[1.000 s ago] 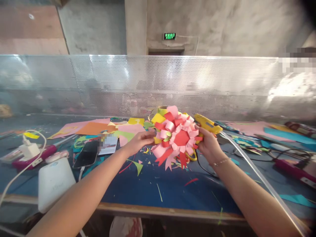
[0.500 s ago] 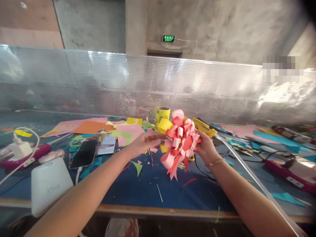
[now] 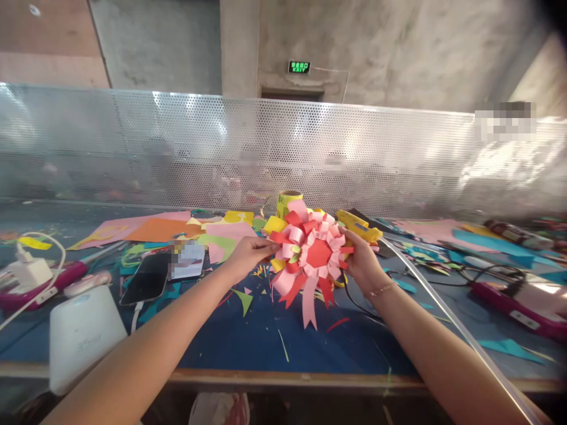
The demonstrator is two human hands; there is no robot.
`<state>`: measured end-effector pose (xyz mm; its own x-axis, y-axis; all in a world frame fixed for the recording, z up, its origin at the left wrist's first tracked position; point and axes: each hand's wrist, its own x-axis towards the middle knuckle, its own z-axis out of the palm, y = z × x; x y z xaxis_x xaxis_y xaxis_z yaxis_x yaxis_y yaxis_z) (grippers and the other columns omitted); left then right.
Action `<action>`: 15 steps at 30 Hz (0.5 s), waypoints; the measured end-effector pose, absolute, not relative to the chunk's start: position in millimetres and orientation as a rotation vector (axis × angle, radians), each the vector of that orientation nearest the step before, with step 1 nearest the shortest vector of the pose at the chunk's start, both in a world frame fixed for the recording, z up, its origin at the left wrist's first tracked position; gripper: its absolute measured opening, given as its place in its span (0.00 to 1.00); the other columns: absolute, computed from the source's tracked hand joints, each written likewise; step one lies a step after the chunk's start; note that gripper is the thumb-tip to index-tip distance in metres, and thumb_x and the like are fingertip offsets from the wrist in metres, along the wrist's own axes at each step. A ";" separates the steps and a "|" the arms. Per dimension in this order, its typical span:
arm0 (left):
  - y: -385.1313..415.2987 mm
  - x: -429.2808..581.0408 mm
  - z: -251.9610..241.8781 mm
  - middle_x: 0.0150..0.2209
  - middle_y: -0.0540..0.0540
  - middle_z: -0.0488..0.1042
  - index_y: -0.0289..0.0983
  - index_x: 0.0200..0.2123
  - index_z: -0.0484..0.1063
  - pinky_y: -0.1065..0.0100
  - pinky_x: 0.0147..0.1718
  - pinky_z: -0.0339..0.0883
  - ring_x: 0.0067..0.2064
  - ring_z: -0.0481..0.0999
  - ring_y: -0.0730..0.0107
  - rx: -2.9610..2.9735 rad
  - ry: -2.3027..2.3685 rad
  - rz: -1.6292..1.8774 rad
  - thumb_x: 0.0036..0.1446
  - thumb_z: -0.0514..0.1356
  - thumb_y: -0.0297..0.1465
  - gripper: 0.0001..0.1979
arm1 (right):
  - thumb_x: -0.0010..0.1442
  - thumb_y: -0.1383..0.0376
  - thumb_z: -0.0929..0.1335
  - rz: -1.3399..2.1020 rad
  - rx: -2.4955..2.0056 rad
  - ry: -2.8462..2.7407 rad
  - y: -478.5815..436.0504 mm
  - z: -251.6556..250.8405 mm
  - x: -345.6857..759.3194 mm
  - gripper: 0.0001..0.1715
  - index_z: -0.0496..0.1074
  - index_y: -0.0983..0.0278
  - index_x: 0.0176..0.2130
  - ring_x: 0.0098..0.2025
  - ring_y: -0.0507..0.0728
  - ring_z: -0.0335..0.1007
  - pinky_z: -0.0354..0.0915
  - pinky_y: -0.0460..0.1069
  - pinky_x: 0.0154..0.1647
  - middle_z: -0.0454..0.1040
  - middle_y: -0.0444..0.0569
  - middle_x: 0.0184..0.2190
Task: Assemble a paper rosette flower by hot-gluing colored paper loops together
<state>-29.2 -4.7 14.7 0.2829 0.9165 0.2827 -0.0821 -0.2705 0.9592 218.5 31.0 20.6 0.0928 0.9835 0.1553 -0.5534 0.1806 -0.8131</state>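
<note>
A paper rosette [image 3: 319, 252] of pink and red strips is held up above the table, its red centre ringed by a fringed pink edge. Pink and red tails with notched ends hang from it, and yellow loops show at its left. My right hand [image 3: 365, 262] grips the rosette's right side, the fingertips hidden behind it. On the left edge, my left hand [image 3: 253, 255] has thumb and fingers pinched together on the paper. A yellow glue gun [image 3: 358, 226] lies just behind my right hand. Behind the rosette stands a yellow roll [image 3: 289, 200], partly covered.
Coloured paper sheets [image 3: 162, 229] and scraps spread across the blue table [image 3: 239, 348]. At left are a phone [image 3: 146, 277], a white box-shaped device [image 3: 86, 339] and a power strip [image 3: 71, 273]. Another power strip [image 3: 516, 310] sits right. A perforated metal screen [image 3: 186, 136] stands behind.
The rosette has turned its red centre more toward me and shifted slightly left. My left fingers, earlier more spread, are now pinched at its edge.
</note>
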 end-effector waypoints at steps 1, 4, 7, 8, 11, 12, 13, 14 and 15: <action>-3.1 -29.6 13.9 0.22 0.48 0.73 0.35 0.23 0.77 0.70 0.25 0.58 0.22 0.65 0.76 1.483 0.837 1.221 0.44 0.66 0.40 0.12 | 0.39 0.65 0.75 1.281 -0.662 -0.814 30.3 21.2 217.6 0.14 0.69 0.61 0.28 0.20 0.52 0.72 0.72 0.47 0.23 0.75 0.39 0.20; 7.2 -35.8 9.5 0.22 0.48 0.72 0.34 0.23 0.76 0.71 0.24 0.58 0.22 0.65 0.76 1.452 0.917 1.293 0.43 0.66 0.41 0.14 | 0.40 0.65 0.74 1.267 -0.652 -0.843 29.4 22.0 215.9 0.15 0.68 0.62 0.29 0.21 0.52 0.74 0.72 0.46 0.24 0.74 0.39 0.20; 23.2 -54.8 4.8 0.22 0.46 0.73 0.35 0.23 0.74 0.69 0.25 0.60 0.22 0.67 0.73 1.459 1.162 1.352 0.46 0.63 0.40 0.13 | 0.39 0.65 0.74 1.280 -0.637 -0.844 29.6 22.4 215.4 0.15 0.69 0.62 0.29 0.22 0.53 0.74 0.72 0.46 0.24 0.74 0.39 0.19; 28.4 -64.0 3.2 0.21 0.47 0.72 0.35 0.22 0.74 0.69 0.24 0.59 0.21 0.66 0.72 1.505 1.311 1.351 0.47 0.61 0.39 0.12 | 0.39 0.66 0.74 1.293 -0.629 -0.833 29.4 22.7 215.4 0.14 0.69 0.62 0.29 0.22 0.53 0.74 0.72 0.46 0.24 0.74 0.39 0.20; 39.1 -94.0 -2.5 0.12 0.49 0.63 0.36 0.14 0.69 0.69 0.23 0.54 0.19 0.65 0.70 1.727 1.736 1.257 0.48 0.58 0.31 0.12 | 0.39 0.66 0.74 1.338 -0.610 -0.795 27.5 24.8 215.1 0.14 0.70 0.63 0.29 0.22 0.51 0.74 0.71 0.45 0.25 0.76 0.40 0.21; 40.8 -102.6 -5.1 0.10 0.50 0.59 0.37 0.12 0.67 0.69 0.24 0.53 0.20 0.65 0.68 1.747 1.770 1.251 0.45 0.59 0.28 0.12 | 0.39 0.67 0.74 1.348 -0.600 -0.791 26.4 25.7 215.1 0.14 0.71 0.63 0.30 0.22 0.51 0.74 0.71 0.44 0.25 0.76 0.40 0.21; 41.7 -109.4 -7.8 0.09 0.51 0.56 0.37 0.10 0.64 0.68 0.25 0.53 0.22 0.67 0.66 1.771 1.794 1.254 0.43 0.59 0.25 0.13 | 0.39 0.67 0.74 1.354 -0.588 -0.796 25.4 26.6 215.0 0.14 0.71 0.64 0.30 0.23 0.50 0.73 0.71 0.44 0.25 0.76 0.40 0.21; 42.1 -114.0 -10.5 0.10 0.51 0.55 0.38 0.09 0.61 0.68 0.26 0.54 0.25 0.68 0.64 1.788 1.798 1.260 0.41 0.58 0.23 0.14 | 0.40 0.67 0.74 1.358 -0.575 -0.806 24.4 27.5 215.1 0.14 0.71 0.64 0.30 0.23 0.50 0.73 0.70 0.43 0.26 0.76 0.40 0.22; 42.3 -116.1 -12.9 0.10 0.50 0.56 0.39 0.09 0.60 0.68 0.27 0.55 0.28 0.70 0.61 1.810 1.772 1.263 0.39 0.59 0.23 0.14 | 0.40 0.67 0.75 1.362 -0.560 -0.819 23.6 28.1 215.2 0.14 0.71 0.64 0.30 0.23 0.50 0.73 0.70 0.43 0.26 0.76 0.40 0.22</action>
<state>-116.1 42.3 -12.9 -0.1538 0.9179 0.3657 0.6451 -0.1871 0.7408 215.2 23.6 28.1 0.0091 0.9830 0.1832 -0.6230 0.1489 -0.7679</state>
